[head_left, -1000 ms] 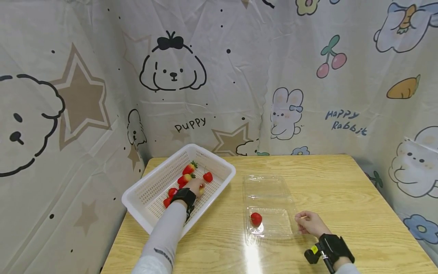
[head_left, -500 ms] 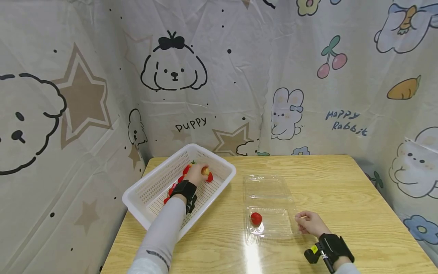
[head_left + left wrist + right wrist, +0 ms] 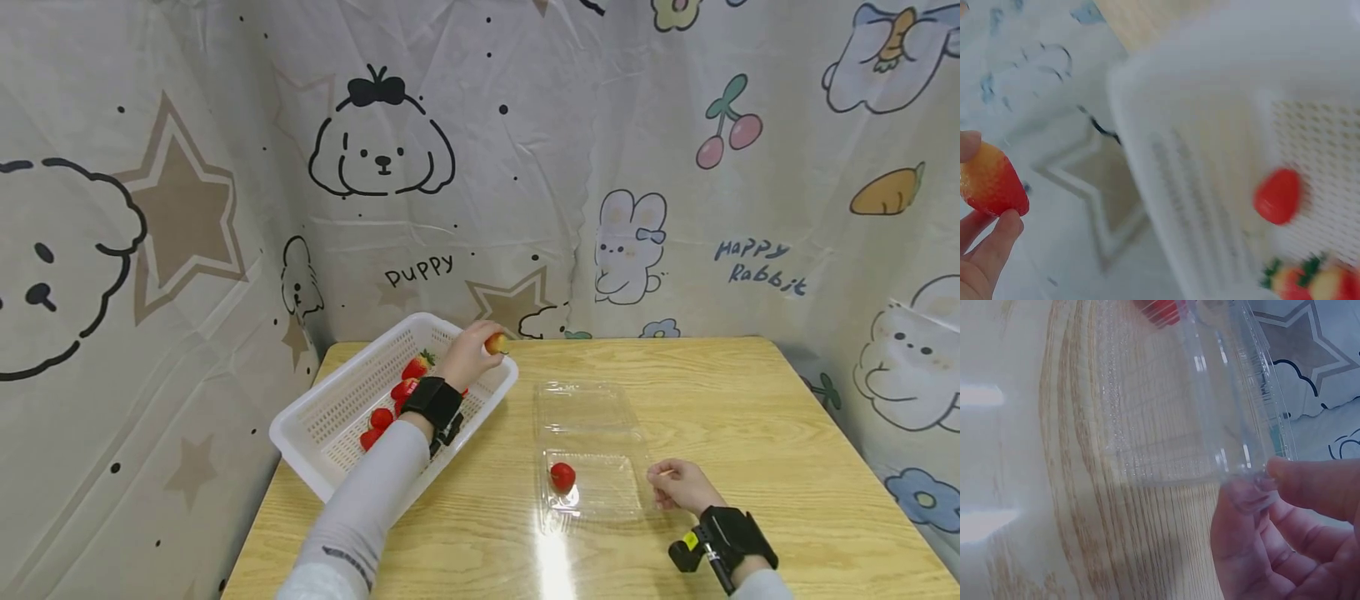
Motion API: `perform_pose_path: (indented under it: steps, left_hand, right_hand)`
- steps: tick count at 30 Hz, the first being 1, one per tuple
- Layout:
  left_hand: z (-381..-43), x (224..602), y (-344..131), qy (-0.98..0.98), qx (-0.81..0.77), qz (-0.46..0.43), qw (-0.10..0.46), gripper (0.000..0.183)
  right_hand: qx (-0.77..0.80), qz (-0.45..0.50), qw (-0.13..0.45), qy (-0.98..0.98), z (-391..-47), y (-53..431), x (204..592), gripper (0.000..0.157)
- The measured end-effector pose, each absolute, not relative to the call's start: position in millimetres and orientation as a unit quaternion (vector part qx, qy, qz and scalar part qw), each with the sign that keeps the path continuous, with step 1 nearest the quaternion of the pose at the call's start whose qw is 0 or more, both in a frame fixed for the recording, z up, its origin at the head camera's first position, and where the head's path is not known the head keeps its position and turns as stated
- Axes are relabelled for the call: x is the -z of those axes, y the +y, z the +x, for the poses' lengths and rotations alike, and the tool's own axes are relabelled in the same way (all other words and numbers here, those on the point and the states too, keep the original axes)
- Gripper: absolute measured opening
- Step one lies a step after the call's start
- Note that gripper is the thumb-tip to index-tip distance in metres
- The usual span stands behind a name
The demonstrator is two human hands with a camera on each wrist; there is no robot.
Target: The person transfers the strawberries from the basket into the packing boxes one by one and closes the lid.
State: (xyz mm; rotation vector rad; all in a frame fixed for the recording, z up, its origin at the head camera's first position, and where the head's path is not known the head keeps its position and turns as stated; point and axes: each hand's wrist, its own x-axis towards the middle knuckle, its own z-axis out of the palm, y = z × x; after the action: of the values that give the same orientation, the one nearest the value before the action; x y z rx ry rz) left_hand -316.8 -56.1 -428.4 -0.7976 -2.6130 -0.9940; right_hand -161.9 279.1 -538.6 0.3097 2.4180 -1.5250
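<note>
My left hand (image 3: 467, 353) pinches a red and yellow strawberry (image 3: 994, 181) between thumb and fingers, up over the far right rim of the white basket (image 3: 300, 450). Several more strawberries (image 3: 381, 418) lie in that basket, partly hidden by the hand and wrist. On the table, a clear plastic clamshell box (image 3: 600, 492) lies opened out, its lid (image 3: 581, 406) on the far side. One red strawberry (image 3: 562, 477) sits at the left of its near half. My right hand (image 3: 684, 486) pinches the box's right edge between thumb and finger, as the right wrist view shows.
The wooden table (image 3: 705, 392) runs back to a printed cloth curtain (image 3: 525, 167) that also closes off both sides. Black wrist cameras are strapped on both forearms. A bright light reflection lies on the table in front of the box.
The left hand has risen out of the basket with a strawberry and moved right, to the basket's far right rim. The right hand and the box have stayed in place.
</note>
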Motion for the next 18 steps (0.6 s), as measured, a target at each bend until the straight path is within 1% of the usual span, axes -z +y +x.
perform_pose_path:
  steps: [4,7,12,18]
  left_hand:
    - [-302.8,425.3,-31.7,-0.88,0.319,-0.325,0.135,0.038]
    - [-290.1,424.6,-13.8,-0.874,0.304,-0.359,0.126,0.039]
    - [-269.0,429.5,13.0,-0.868,0.286,-0.396,0.084,0.039]
    - [-247.9,455.5,34.8,-0.872,0.239,-0.427,0.012,0.038]
  right_hand:
    - [0.527,0.103,0.134,0.833,-162.8,280.7,537.9,0.021]
    - [0.532,0.099,0.139,0.829,-163.4,282.3,538.9,0.02]
    - [0.543,0.1,0.151,0.82,-165.9,285.1,543.0,0.02]
    - [0.548,0.102,0.162,0.814,-167.5,287.4,543.4,0.02]
